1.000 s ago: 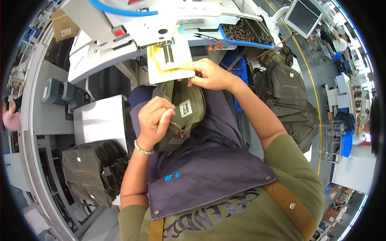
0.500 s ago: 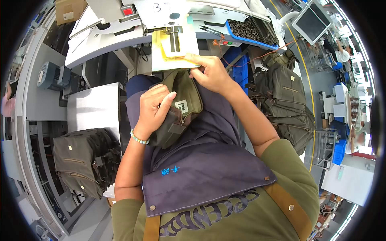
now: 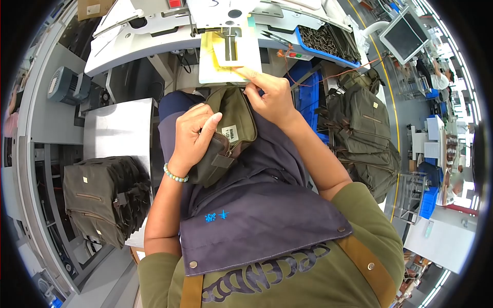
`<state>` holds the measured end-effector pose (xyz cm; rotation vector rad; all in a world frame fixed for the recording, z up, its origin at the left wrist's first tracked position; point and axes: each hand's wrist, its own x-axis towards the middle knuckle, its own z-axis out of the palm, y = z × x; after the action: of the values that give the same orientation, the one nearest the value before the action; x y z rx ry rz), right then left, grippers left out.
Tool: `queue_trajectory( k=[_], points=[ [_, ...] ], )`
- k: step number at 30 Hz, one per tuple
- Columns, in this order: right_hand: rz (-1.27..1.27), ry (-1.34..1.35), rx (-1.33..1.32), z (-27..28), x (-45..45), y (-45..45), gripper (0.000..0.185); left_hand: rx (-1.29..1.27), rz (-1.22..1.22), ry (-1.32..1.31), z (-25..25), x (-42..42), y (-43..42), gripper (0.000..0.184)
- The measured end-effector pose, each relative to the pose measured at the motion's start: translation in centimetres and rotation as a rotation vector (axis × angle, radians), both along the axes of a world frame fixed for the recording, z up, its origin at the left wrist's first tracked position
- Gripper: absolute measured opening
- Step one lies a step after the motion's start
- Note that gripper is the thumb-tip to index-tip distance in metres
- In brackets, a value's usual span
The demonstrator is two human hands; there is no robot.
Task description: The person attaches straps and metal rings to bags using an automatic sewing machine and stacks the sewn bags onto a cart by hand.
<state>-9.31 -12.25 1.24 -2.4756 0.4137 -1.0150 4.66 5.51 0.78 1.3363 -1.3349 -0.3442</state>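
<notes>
Left hand (image 3: 194,136) closed on olive fabric pouch (image 3: 242,112), left side; right hand (image 3: 269,97) fingering flat white-yellow plate (image 3: 218,76), pinch unclear.
Pouch likely light, floppy; best held by its rim.

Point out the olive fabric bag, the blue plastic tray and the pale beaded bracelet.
Olive fabric bag (image 3: 238,114), head view, inner lining.
Blue plastic tray (image 3: 328,57), head view, front rim.
Pale beaded bracelet (image 3: 175,177), head view, beads.

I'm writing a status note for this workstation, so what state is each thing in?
Green bag: mouth open
Zip: undone
Left hand: curled at the bag's edge
Right hand: index finger extended over the white-and-yellow plate
Blue tray: holding small dark pieces
Monitor: screen dark
Left-side bags: stacked
Right-side bags: piled
</notes>
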Motion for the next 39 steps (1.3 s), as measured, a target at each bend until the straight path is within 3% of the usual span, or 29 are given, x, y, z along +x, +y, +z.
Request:
queue_trajectory(
  k=[5,11,16,24,28,31,34,36,39],
  points=[
    [-0.076,-0.075,0.059,-0.9,0.6,0.3,0.046,0.007,-0.011,-0.002,-0.3,-0.1,-0.3,0.033],
    [-0.085,0.037,-0.145,0.4,0.3,0.2,0.040,0.030,-0.003,0.018,-0.8,0.1,-0.6,0.033],
    [-0.008,0.076,0.221,0.0,0.4,0.3,0.041,0.034,-0.005,0.031,-0.9,-0.2,-1.1,0.032],
    [0.005,0.045,0.194,-0.1,-1.5,1.9,0.056,0.042,0.007,0.065,-1.4,-0.4,-0.9,0.032],
    [0.036,0.170,0.078,1.0,-0.5,1.4,0.057,0.035,0.009,0.054,-1.1,-0.5,-0.8,0.032],
    [0.028,0.254,0.103,1.6,0.1,2.0,0.056,0.035,0.002,0.048,-0.9,-0.5,-0.8,0.033],
    [0.060,0.238,0.301,1.2,-0.2,3.1,0.053,0.008,0.011,0.055,-0.6,-0.2,-0.7,0.034],
    [0.452,-0.026,0.418,-1.2,-0.9,3.7,0.042,-0.050,0.013,0.067,-0.2,0.4,-0.5,0.037],
    [0.569,-0.006,0.419,-1.4,-1.9,4.4,0.025,-0.065,0.022,0.093,0.2,1.0,-0.1,0.041]
  ],
)
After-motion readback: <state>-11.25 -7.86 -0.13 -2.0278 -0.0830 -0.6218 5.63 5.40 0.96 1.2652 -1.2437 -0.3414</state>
